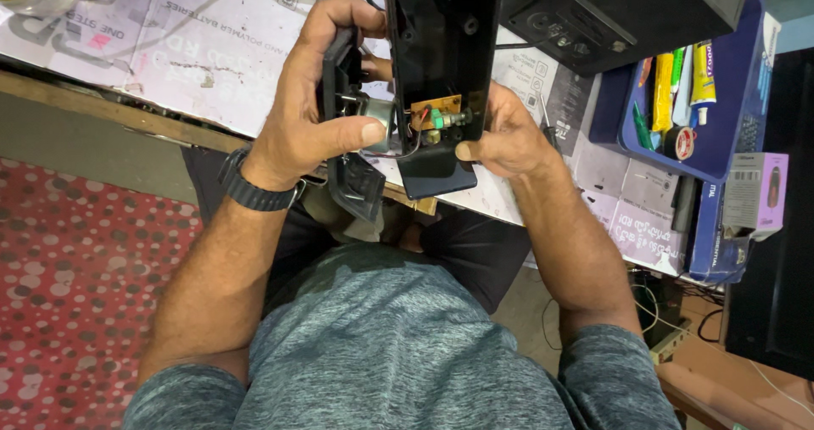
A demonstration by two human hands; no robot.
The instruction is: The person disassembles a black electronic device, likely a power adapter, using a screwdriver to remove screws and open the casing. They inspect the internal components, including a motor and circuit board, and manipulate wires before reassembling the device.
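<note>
My left hand point(314, 99) grips a black plastic panel point(343, 133) with a small round metal speaker point(376, 112) on it, thumb pressed on the speaker. My right hand point(509, 137) holds the lower edge of an open black plastic casing point(441, 31), standing upright. Inside the casing sits a small orange circuit board point(437, 112) with a green part and a metal knob shaft. Thin red and black wires point(407, 150) run from the board to the speaker panel. A black watch point(254, 191) is on my left wrist.
The workbench point(195, 48) is covered with printed paper sheets. A blue tray point(721, 99) at the right holds tubes, markers and a tape roll. A black speaker box point(610, 10) stands behind the casing. A small purple-and-white carton point(755, 192) lies at the right. Red dotted flooring point(76, 294) shows at the left.
</note>
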